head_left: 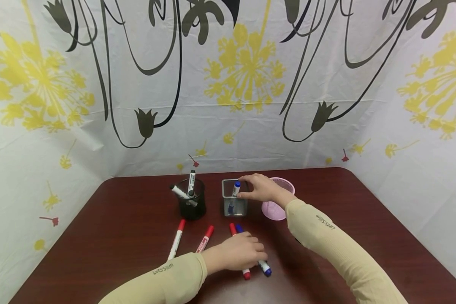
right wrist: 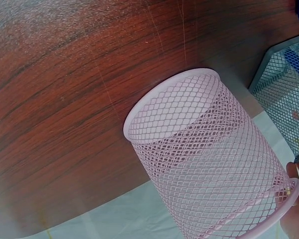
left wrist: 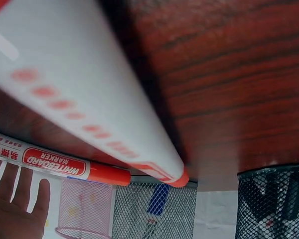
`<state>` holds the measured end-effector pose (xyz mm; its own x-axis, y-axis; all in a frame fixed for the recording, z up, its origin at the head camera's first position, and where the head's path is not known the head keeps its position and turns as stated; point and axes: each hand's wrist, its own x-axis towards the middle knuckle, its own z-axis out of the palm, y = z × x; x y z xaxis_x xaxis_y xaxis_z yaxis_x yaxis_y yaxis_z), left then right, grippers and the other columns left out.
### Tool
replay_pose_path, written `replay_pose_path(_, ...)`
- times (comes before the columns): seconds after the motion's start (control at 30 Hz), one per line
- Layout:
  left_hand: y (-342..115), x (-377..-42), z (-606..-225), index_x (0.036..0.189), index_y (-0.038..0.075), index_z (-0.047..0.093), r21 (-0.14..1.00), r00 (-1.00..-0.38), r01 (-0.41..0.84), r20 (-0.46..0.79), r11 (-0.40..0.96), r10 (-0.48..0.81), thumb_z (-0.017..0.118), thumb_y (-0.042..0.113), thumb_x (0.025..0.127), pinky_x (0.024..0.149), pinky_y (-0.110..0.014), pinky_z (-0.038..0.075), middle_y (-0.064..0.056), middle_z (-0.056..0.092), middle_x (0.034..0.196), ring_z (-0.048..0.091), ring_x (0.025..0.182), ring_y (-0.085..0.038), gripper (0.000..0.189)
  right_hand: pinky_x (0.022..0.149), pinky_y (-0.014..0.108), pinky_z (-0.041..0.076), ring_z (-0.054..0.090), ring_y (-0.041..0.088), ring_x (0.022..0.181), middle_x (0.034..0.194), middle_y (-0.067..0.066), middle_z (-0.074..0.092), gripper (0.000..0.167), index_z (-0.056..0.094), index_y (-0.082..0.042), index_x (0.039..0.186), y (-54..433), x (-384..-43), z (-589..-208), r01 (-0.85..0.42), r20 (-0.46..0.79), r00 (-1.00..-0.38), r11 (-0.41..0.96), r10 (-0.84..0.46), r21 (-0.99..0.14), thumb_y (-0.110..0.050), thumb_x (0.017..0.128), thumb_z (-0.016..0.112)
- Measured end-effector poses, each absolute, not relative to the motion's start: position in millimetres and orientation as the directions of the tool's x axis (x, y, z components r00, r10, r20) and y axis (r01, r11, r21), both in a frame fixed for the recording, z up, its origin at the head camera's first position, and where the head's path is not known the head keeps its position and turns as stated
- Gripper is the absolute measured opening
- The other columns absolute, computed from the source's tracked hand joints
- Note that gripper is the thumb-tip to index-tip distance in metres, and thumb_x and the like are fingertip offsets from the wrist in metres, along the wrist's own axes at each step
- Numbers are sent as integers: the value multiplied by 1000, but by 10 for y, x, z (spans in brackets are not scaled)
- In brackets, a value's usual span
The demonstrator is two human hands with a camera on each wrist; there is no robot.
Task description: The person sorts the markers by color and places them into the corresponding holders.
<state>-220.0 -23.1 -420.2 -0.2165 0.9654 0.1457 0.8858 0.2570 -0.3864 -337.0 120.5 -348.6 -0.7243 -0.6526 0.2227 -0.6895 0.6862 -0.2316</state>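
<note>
My right hand [head_left: 262, 188] is at the rim of the grey square mesh pen cup [head_left: 241, 210], thumb and fingers spread apart. Beside them a blue-capped whiteboard marker [head_left: 236, 188] stands leaning inside that cup. Lower down, my left hand [head_left: 240, 252] reaches over a red whiteboard marker [head_left: 246, 273] and a blue whiteboard marker [head_left: 265, 268] lying on the table. In the left wrist view its fingers [left wrist: 24, 186] look loose and fairly straight beside the red marker; their tips are partly hidden. Two more red markers, one left [head_left: 176, 240] and one nearer [head_left: 204, 244], lie left of this hand.
At the left stands a black round mesh cup [head_left: 191, 209] with black-capped markers in it. A pink round mesh cup [right wrist: 204, 149] stands right of the grey one, partly behind my right forearm. The brown table [head_left: 129, 236] ends at a patterned cloth backdrop [head_left: 213, 143].
</note>
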Motion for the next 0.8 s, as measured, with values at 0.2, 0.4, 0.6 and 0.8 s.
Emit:
replay_pose_path(0.2,-240,-2175,-4184,93,31,60,-490,-156,849,130,200,979,55,33,84,66,-21,36,16,54,81,50,75,-4,11,86,39,40,53,22,100,111,8,58,58,56,-5,117,1198,-3354,-3471,-696,233,-718,680,-656,-229,-46,76,63)
replay_pose_path(0.4,-261,-2127,-4114,99,28,58,-524,-109,839,106,148,988,55,33,86,71,-22,37,15,56,86,52,80,-4,14,85,39,40,52,23,100,111,8,58,58,56,-5,117,1201,-3342,-3471,-694,229,-720,680,-655,-236,-46,77,63)
replay_pose_path(0.6,-329,-2089,-3969,100,23,60,-426,-63,891,229,158,971,54,29,87,78,-20,37,14,58,83,53,80,-2,15,86,39,39,51,22,102,112,8,57,59,55,-6,118,1209,-3350,-3474,-687,225,-726,688,-649,-233,-47,77,62)
replay_pose_path(0.8,-424,-2044,-3840,98,19,61,-278,-59,945,379,174,924,59,25,83,82,-18,36,12,60,86,53,80,0,17,85,39,40,52,21,101,112,7,57,60,55,-6,118,1212,-3372,-3495,-691,229,-723,683,-652,-236,-49,76,62)
